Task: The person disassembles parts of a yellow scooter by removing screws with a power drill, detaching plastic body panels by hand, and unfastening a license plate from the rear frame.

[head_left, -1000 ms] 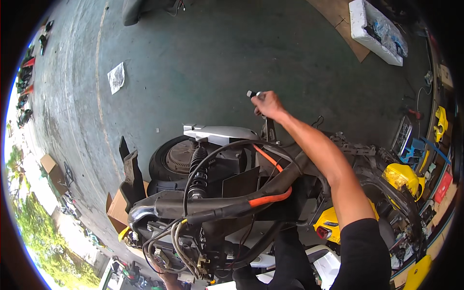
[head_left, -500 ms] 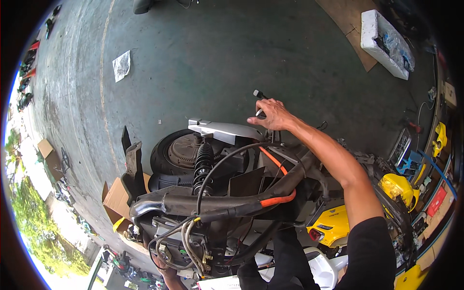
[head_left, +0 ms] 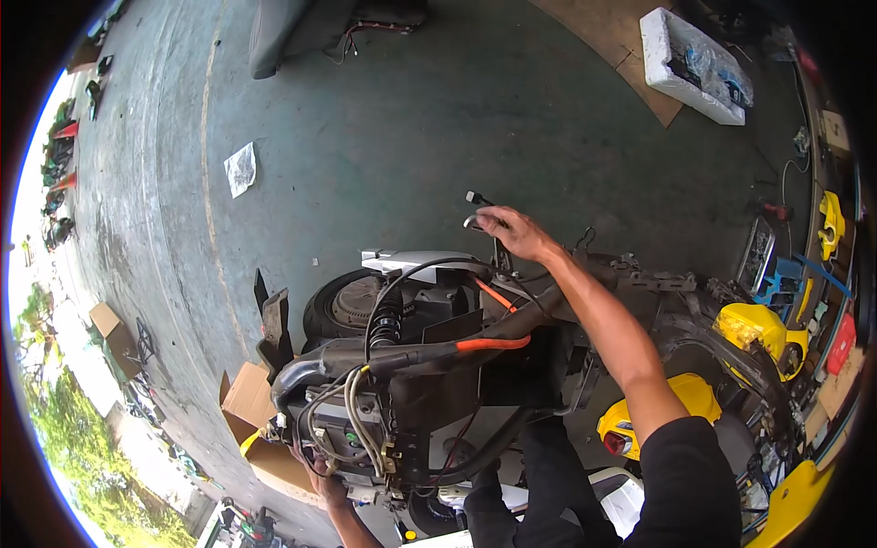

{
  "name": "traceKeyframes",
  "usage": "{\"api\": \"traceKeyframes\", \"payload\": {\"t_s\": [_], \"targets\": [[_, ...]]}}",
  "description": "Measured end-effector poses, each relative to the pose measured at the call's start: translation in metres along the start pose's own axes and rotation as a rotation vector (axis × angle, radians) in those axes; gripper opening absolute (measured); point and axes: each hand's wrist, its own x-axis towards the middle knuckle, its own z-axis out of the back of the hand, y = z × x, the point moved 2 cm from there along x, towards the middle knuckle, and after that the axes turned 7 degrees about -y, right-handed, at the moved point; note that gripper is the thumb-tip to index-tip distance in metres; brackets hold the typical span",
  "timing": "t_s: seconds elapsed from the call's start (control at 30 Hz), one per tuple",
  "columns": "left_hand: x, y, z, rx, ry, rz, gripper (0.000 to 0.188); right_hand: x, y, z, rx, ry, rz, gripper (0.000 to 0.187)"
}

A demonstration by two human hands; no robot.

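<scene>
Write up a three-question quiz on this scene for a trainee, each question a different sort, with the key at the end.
1. True or false: in the picture, the lower orange cable section lies to the right of the black coil spring.
2. Which container at the picture's upper right has clear plastic in it? A) a green crate; B) a white foam box; C) a black bucket.
3. Fill in: the left hand is low at the picture's left, while the ____ one reaches out across the vehicle frame.

Key: 1. True. 2. B. 3. Right: the right hand is at the far side.
</scene>
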Motion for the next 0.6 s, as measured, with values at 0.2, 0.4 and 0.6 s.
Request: {"api": "traceKeyframes", "payload": {"t_s": [0.2,0.4,0.6], "targets": [[0.012,-0.02,-0.006,0.034,0.177,0.063,0.057,-0.044,0.002,0.038,0.198,-0.128,-0.021,0.062],[0.02,-0.084,-0.049,-0.053,0.177,0.108,0.056,0.039,0.019,0.001,-0.447,-0.071,0.046,0.072],[0.029,-0.057,-0.037,-0.101,0.211,0.044,0.056,0.0,0.066,-0.004,-0.54,0.149,0.032,0.069]]}}
